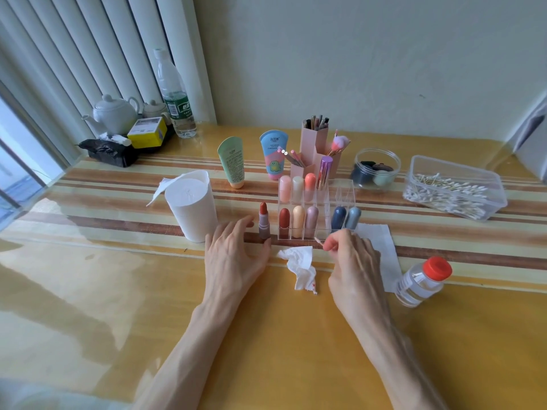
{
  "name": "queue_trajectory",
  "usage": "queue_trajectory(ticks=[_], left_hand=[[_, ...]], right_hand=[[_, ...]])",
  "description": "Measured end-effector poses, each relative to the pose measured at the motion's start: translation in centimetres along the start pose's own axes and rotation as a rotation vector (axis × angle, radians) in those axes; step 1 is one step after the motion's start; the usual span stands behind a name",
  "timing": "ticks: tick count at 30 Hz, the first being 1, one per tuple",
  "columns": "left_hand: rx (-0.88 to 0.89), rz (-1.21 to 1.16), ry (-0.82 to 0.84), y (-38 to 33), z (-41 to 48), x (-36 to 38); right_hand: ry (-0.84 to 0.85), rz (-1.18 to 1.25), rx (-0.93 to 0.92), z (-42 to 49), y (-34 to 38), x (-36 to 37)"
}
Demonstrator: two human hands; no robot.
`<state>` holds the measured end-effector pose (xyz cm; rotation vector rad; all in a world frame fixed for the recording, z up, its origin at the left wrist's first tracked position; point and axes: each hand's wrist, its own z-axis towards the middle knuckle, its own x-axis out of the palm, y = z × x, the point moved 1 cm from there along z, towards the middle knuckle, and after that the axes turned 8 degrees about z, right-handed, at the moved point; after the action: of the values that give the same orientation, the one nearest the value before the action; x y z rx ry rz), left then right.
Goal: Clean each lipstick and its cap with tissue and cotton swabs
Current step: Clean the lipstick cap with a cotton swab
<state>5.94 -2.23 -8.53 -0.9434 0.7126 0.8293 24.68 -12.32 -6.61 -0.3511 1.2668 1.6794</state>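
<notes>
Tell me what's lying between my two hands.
A crumpled, red-stained tissue lies between the left hand and the right hand, which pinches a cotton swab; head view.

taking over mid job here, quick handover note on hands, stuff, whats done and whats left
Left hand: open, fingers spread beside the uncapped red lipstick, which stands on the table left of the clear organizer.
Right hand: pinches a cotton swab.
Crumpled tissue, stained red, lies between the hands. Spare swabs are in the clear box; the tissue roll is at left.
Done: some wiping, judging by the stain.
Left: this lipstick's cap is not in view. Whether the capped lipsticks in the organizer are clean cannot be told.
</notes>
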Motion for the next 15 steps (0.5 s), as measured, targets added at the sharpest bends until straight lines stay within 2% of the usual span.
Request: queue_trajectory(ticks=[5, 11, 15], left_hand=[[-0.015, -0.004, -0.003, 0.06, 0.95, 0.51], [-0.021, -0.156, -0.030, 0.41, 1.06, 0.53], [-0.004, -0.270, -0.097, 0.19, 1.03, 0.09]], right_hand=[[0.041, 0.202, 0.027, 0.09, 0.64, 0.06], [0.017, 0.366, 0.058, 0.13, 0.63, -0.14], [-0.013, 0.393, 0.060, 0.27, 0.39, -0.17]])
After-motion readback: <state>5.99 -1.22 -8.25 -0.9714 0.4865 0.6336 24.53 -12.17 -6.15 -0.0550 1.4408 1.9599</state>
